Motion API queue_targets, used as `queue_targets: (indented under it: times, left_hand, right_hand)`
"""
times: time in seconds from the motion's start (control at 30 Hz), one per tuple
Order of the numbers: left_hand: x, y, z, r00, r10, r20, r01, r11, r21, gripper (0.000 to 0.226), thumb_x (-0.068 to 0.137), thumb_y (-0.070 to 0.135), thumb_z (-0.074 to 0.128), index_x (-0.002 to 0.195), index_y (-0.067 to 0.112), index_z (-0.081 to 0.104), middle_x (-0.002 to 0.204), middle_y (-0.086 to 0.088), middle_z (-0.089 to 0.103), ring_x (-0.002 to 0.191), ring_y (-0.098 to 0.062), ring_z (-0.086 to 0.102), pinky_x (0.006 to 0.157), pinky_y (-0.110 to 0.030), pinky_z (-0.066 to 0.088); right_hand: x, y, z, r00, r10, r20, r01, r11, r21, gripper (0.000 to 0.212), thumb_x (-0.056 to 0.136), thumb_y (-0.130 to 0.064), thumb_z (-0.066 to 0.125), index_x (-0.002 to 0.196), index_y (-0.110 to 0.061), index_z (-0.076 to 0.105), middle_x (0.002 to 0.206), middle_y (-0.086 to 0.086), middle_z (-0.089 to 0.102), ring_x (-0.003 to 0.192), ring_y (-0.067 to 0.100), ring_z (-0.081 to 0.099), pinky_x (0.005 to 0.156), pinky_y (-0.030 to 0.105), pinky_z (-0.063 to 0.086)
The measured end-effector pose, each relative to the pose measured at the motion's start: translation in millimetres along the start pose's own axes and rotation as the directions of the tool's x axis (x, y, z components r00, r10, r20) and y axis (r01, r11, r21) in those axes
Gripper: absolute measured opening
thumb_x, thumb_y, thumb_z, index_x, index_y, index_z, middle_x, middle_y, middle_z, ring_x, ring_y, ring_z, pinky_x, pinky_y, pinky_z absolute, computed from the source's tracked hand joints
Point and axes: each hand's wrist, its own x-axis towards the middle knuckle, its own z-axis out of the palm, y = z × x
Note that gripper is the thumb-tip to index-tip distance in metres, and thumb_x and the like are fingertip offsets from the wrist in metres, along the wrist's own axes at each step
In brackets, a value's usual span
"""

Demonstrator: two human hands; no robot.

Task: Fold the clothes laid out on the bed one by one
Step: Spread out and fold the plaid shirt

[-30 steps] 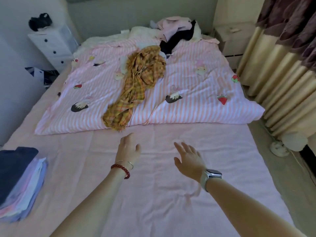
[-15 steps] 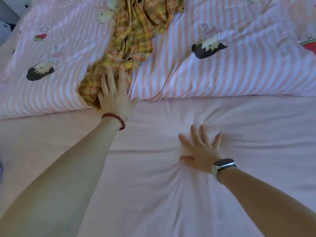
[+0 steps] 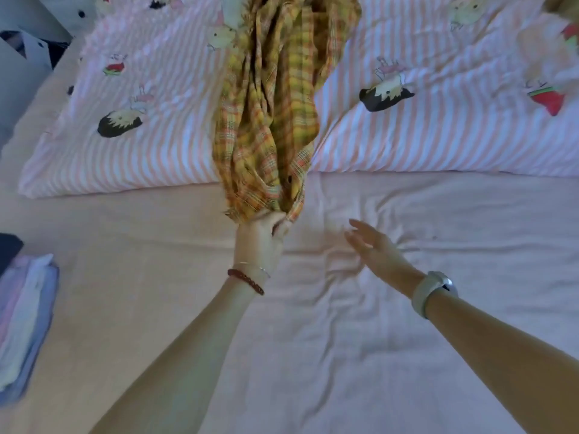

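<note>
Yellow plaid garment (image 3: 269,98) bunched, top cut off by frame edge; gripped at hem by left hand (image 3: 260,242), fingertips buried in cloth; right hand (image 3: 376,249) open, fingers straight.

A bed (image 3: 391,355) with a wrinkled pink sheet fills the view. A striped pink quilt (image 3: 150,142) lies across it from ten to two o'clock, a yellow plaid shirt (image 3: 269,120) bunched over the quilt at twelve, and a stack of folded clothes (image 3: 25,321) at nine.
</note>
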Motion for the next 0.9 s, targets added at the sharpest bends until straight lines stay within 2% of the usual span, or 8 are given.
queue_targets:
  times: [0.1, 0.17, 0.23, 0.37, 0.57, 0.63, 0.73, 0.9]
  left_hand:
    - [-77, 26, -15, 0.993, -0.008, 0.117, 0.030, 0.982, -0.185, 0.007, 0.074, 0.006, 0.068, 0.074, -0.001, 0.071, 0.070, -0.012, 0.066, 0.064, -0.020, 0.058, 0.059, -0.028, 0.041]
    - [-137, 46, -31, 0.975, 0.001, 0.221, 0.057, 0.964, -0.259, 0.007, 0.073, 0.007, 0.068, 0.074, 0.001, 0.071, 0.070, -0.006, 0.066, 0.067, -0.010, 0.054, 0.060, -0.028, 0.042]
    - [-171, 56, -49, 0.966, -0.010, 0.258, 0.100, 0.935, -0.339, 0.011, 0.074, 0.014, 0.068, 0.078, 0.005, 0.073, 0.076, 0.007, 0.062, 0.072, -0.002, 0.050, 0.063, -0.021, 0.043]
    - [-224, 67, -88, 0.954, -0.126, 0.272, 0.222, 0.906, -0.361, 0.040, 0.077, 0.044, 0.059, 0.113, 0.026, 0.060, 0.114, 0.012, 0.049, 0.111, -0.009, 0.048, 0.091, -0.023, 0.042]
    - [-239, 106, -83, 0.934, -0.176, 0.310, 0.263, 0.928, -0.264, 0.059, 0.082, 0.018, 0.070, 0.134, 0.009, 0.043, 0.138, -0.014, 0.038, 0.130, -0.028, 0.034, 0.107, -0.028, 0.028]
    - [-245, 112, -66, 0.841, -0.206, 0.500, 0.354, 0.909, -0.222, 0.062, 0.085, 0.021, 0.066, 0.139, 0.006, 0.037, 0.145, -0.017, 0.032, 0.136, -0.030, 0.026, 0.110, -0.033, 0.025]
    - [-252, 118, -39, 0.536, -0.448, 0.716, 0.592, 0.804, 0.060, 0.052, 0.097, 0.022, 0.045, 0.140, -0.002, 0.029, 0.149, -0.024, 0.024, 0.136, -0.036, 0.026, 0.100, -0.033, 0.030]
    - [-229, 162, -5, 0.655, -0.140, 0.743, 0.009, 0.984, 0.178, 0.060, 0.092, 0.047, 0.044, 0.145, 0.029, 0.023, 0.154, -0.002, 0.017, 0.141, -0.028, 0.011, 0.112, -0.056, 0.007]
  right_hand:
    - [-33, -22, 7, 0.998, 0.026, 0.057, -0.052, 0.856, 0.514, 0.066, 0.091, -0.042, 0.053, 0.147, -0.024, 0.024, 0.129, -0.004, 0.048, 0.114, 0.012, 0.049, 0.097, 0.035, 0.043]
    - [-57, -35, 18, 0.998, -0.001, 0.065, -0.036, 0.827, 0.561, 0.064, 0.089, -0.032, 0.061, 0.142, -0.015, 0.030, 0.124, 0.003, 0.056, 0.111, 0.021, 0.057, 0.090, 0.041, 0.050]
    - [-83, -42, 35, 0.998, -0.036, -0.044, 0.051, 0.905, 0.423, 0.036, 0.087, -0.014, 0.061, 0.118, 0.002, 0.050, 0.102, 0.017, 0.065, 0.091, 0.031, 0.064, 0.078, 0.042, 0.055]
    - [-163, -13, 43, 0.956, -0.176, -0.236, 0.210, 0.970, 0.126, 0.016, 0.089, -0.001, 0.047, 0.091, -0.017, 0.048, 0.070, -0.011, 0.052, 0.060, 0.003, 0.050, 0.051, 0.017, 0.039]
    - [-309, 66, 41, 0.999, -0.008, 0.036, 0.012, 0.994, -0.110, 0.019, 0.084, -0.006, 0.048, 0.091, -0.021, 0.057, 0.075, -0.014, 0.054, 0.069, 0.014, 0.053, 0.058, 0.023, 0.041]
    - [-337, 83, 33, 0.998, 0.042, 0.045, -0.037, 0.992, -0.119, 0.014, 0.085, -0.004, 0.049, 0.089, -0.014, 0.058, 0.077, -0.007, 0.054, 0.071, 0.018, 0.052, 0.064, 0.030, 0.042]
    - [-352, 104, 11, 0.978, 0.159, -0.136, -0.167, 0.985, -0.051, 0.016, 0.087, -0.003, 0.051, 0.079, -0.017, 0.051, 0.071, -0.001, 0.054, 0.068, 0.023, 0.050, 0.062, 0.033, 0.038]
    - [-359, 148, -49, 0.667, 0.354, -0.656, -0.391, 0.915, 0.097, 0.026, 0.090, -0.003, 0.044, 0.111, -0.009, 0.057, 0.099, 0.014, 0.064, 0.092, 0.035, 0.058, 0.072, 0.036, 0.042]
